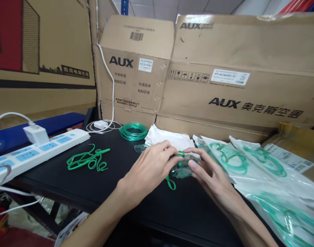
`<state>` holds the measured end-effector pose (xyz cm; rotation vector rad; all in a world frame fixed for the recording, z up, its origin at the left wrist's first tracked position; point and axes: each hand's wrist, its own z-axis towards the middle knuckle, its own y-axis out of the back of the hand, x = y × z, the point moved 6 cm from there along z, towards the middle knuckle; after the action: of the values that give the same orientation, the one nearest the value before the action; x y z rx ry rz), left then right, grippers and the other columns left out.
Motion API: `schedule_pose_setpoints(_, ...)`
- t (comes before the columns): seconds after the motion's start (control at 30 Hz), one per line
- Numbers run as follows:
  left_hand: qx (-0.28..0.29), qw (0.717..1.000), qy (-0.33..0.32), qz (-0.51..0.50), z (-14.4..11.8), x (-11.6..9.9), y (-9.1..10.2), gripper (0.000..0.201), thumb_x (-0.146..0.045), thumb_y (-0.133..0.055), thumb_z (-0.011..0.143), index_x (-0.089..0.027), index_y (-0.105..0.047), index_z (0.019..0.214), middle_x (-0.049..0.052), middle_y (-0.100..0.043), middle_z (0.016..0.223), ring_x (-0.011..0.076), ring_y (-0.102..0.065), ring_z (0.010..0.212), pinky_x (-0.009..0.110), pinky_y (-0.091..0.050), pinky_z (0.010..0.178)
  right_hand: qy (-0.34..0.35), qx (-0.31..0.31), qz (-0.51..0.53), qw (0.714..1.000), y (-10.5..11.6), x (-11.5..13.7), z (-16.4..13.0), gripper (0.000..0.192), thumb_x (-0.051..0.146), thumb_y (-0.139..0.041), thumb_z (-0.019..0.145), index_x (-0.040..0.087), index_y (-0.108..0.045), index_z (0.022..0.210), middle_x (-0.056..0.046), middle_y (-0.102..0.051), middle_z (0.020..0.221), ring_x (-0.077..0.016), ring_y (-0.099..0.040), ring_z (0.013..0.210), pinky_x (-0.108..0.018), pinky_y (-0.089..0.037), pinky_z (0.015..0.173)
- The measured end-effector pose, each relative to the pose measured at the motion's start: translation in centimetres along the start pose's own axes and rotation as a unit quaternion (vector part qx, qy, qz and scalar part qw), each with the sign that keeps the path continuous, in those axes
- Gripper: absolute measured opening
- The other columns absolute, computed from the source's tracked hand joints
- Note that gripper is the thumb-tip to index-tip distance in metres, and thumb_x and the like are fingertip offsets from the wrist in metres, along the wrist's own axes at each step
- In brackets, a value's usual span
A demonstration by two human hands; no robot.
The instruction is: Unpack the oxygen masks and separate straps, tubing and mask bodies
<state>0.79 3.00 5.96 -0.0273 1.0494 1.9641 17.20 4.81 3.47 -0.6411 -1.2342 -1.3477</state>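
Note:
Over the black table, my right hand [213, 169] grips a clear, green-tinted oxygen mask [181, 171] between thumb and fingers. My left hand [154, 161] is closed in a pinch on a green strap [171, 184] at the mask's upper edge, and a loop of that strap hangs below. The fingers partly hide the mask. Just behind my left hand lies another clear plastic piece [140, 148], mostly covered. Loose green straps [87, 160] lie in a tangle to the left. A coil of green tubing [133, 131] rests farther back.
White packets [169, 135] lie behind my hands. Several clear-fronted bags with green tubing [231, 157] cover the right side. A white power strip [41, 151] with a plugged-in adapter and cables runs along the left. Large cardboard boxes [223, 85] stand behind the black table [115, 192].

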Motion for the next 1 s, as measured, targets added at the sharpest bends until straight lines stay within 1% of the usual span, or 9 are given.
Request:
schedule_pose_setpoints(0.1,0.005,1.0,-0.027,0.003,0.0,-0.4,-0.1,0.017,-0.023,-0.054,0.103,-0.018,-0.07,0.105,0.002,-0.067,0.102,0.0172,-0.064,0.094,0.029,-0.048,0.082,-0.02,-0.004,-0.008,1.0,0.2,-0.8,0.1,0.03,0.053,-0.065,0.091,0.027,-0.064,0.106,-0.003,-0.068,0.099,-0.0211,-0.066,0.096,-0.031,-0.056,0.081)
schedule_pose_setpoints(0.2,0.005,1.0,-0.018,-0.026,0.1,-0.5,-0.1,0.014,-0.02,-0.057,0.101,-0.017,-0.071,0.103,0.002,-0.069,0.102,0.0169,-0.066,0.094,0.028,-0.049,0.084,-0.013,0.029,-0.02,0.999,-0.2,-1.1,0.2,0.025,0.047,-0.074,0.085,0.025,-0.069,0.096,-0.003,-0.07,0.096,-0.0217,-0.069,0.094,-0.033,-0.057,0.086)
schedule_pose_setpoints(0.3,0.009,0.998,0.0,-0.069,0.1,-0.3,-0.2,0.016,-0.016,-0.056,0.101,-0.018,-0.071,0.102,0.001,-0.07,0.103,0.0156,-0.066,0.094,0.027,-0.049,0.087,-0.005,0.052,-0.047,0.998,-0.5,-0.7,0.6,0.025,0.047,-0.074,0.084,0.023,-0.073,0.09,-0.004,-0.074,0.09,-0.0241,-0.072,0.09,-0.035,-0.059,0.083)
schedule_pose_setpoints(0.4,0.012,0.998,0.031,-0.059,-0.2,0.4,-0.4,0.017,-0.018,-0.051,0.103,-0.021,-0.068,0.106,0.001,-0.068,0.108,0.0176,-0.065,0.098,0.03,-0.048,0.09,0.039,0.015,-0.132,0.99,-0.2,0.2,1.5,0.028,0.049,-0.068,0.087,0.022,-0.076,0.085,-0.005,-0.076,0.082,-0.0253,-0.072,0.08,-0.036,-0.059,0.074)
schedule_pose_setpoints(0.47,0.008,0.997,0.062,-0.038,-0.6,1.2,-0.7,0.013,-0.024,-0.051,0.104,-0.023,-0.064,0.107,0.001,-0.066,0.108,0.02,-0.064,0.1,0.034,-0.047,0.092,0.094,-0.028,-0.207,0.974,0.1,1.0,1.9,0.026,0.045,-0.066,0.09,0.023,-0.076,0.082,-0.005,-0.077,0.081,-0.0253,-0.071,0.074,-0.037,-0.058,0.07)
schedule_pose_setpoints(0.57,0.001,0.996,0.086,-0.022,-1.4,1.9,-1.0,0.011,-0.027,-0.049,0.105,-0.023,-0.058,0.109,0.002,-0.065,0.112,0.0219,-0.061,0.105,0.037,-0.045,0.094,0.215,-0.068,-0.284,0.932,-0.1,1.9,1.6,0.017,0.032,-0.063,0.093,0.022,-0.075,0.088,-0.006,-0.077,0.085,-0.0243,-0.072,0.075,-0.038,-0.057,0.071)
schedule_pose_setpoints(0.63,0.001,0.996,0.092,-0.018,-1.6,2.2,-1.2,0.011,-0.028,-0.047,0.106,-0.022,-0.057,0.109,0.003,-0.064,0.115,0.0228,-0.059,0.109,0.038,-0.044,0.095,0.289,-0.066,-0.302,0.906,-0.7,2.2,0.8,0.013,0.024,-0.061,0.095,0.022,-0.074,0.096,-0.006,-0.076,0.091,-0.0233,-0.072,0.08,-0.037,-0.058,0.073)
schedule_pose_setpoints(0.7,0.006,0.995,0.102,-0.018,-1.6,2.3,-1.4,0.013,-0.033,-0.05,0.104,-0.022,-0.057,0.107,0.003,-0.065,0.115,0.0236,-0.059,0.109,0.04,-0.044,0.095,0.328,-0.058,-0.307,0.892,-1.1,2.2,0.2,0.016,0.019,-0.06,0.095,0.023,-0.073,0.103,-0.007,-0.075,0.093,-0.0223,-0.073,0.083,-0.035,-0.06,0.074)
schedule_pose_setpoints(1.0,0.003,0.993,0.112,0.022,-0.8,2.3,-1.1,0.016,-0.035,-0.064,0.097,-0.02,-0.061,0.095,0.002,-0.069,0.1,0.022,-0.064,0.089,0.034,-0.045,0.078,0.331,-0.062,-0.309,0.889,-0.6,1.9,-0.1,0.022,0.017,-0.061,0.095,0.027,-0.074,0.109,-0.005,-0.076,0.099,-0.0216,-0.073,0.087,-0.036,-0.062,0.076)
